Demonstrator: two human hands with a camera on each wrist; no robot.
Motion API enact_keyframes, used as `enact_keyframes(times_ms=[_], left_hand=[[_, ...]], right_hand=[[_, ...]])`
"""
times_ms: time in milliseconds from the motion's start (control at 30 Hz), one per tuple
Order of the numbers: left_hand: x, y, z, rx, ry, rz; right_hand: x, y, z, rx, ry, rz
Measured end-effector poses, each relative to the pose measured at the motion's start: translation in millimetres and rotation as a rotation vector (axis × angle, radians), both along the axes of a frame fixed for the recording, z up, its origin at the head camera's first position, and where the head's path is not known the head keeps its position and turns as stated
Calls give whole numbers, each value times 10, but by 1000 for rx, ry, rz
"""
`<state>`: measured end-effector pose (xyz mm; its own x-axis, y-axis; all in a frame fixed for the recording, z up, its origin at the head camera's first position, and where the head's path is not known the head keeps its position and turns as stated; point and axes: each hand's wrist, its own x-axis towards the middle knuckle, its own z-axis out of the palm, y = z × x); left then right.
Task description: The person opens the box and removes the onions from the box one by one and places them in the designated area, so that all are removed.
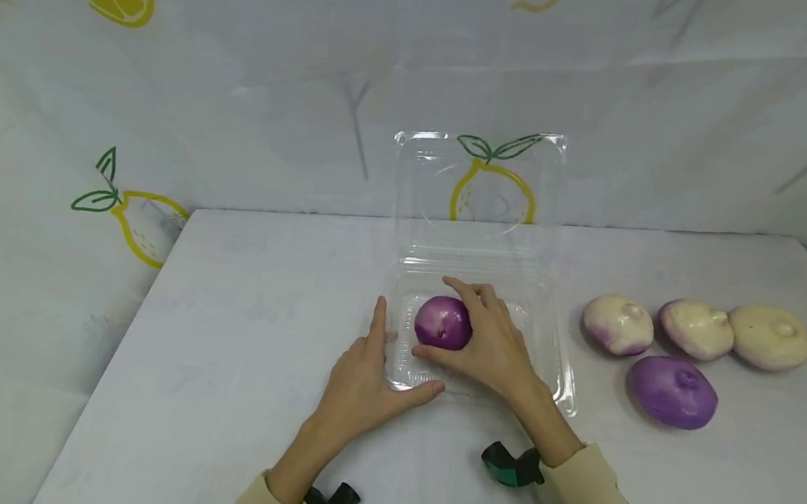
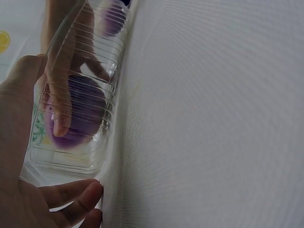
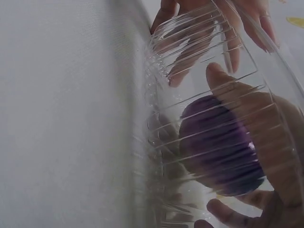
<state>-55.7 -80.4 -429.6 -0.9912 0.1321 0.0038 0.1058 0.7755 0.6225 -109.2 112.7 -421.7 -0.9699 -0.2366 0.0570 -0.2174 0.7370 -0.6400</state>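
Note:
A clear plastic clamshell box (image 1: 399, 373) lies on the table with its lid (image 1: 425, 196) raised behind it. Inside the box, my right hand (image 1: 494, 343) holds a round purple turnip-like vegetable (image 1: 440, 324) between thumb and fingers. The ribbed clear wall stands in front of that vegetable in both wrist views. At the box's front left corner is my left hand (image 1: 360, 390), thumb and fingers spread. Its thumb (image 2: 33, 66) lies by the rim in the left wrist view, with the other fingers low near the corner.
Right of the box sit several similar vegetables: a purple one (image 1: 672, 392), a white one with purple patches (image 1: 618, 324), another (image 1: 696, 328) and a mostly cream one (image 1: 769, 337). A lemon-printed cloth (image 1: 278, 102) hangs behind the white table (image 1: 235, 332).

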Motion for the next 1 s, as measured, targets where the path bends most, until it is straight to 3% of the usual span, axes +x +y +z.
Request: enact_keyframes(times_ms=[433, 733, 1000], left_hand=[[12, -10, 5, 8, 20, -2], [7, -11, -3, 14, 35, -4], [5, -11, -4, 1, 36, -6]], right_hand=[[-6, -56, -20, 5, 67, 94], [7, -20, -5, -26, 133, 70], [57, 45, 66, -118, 189, 25]])
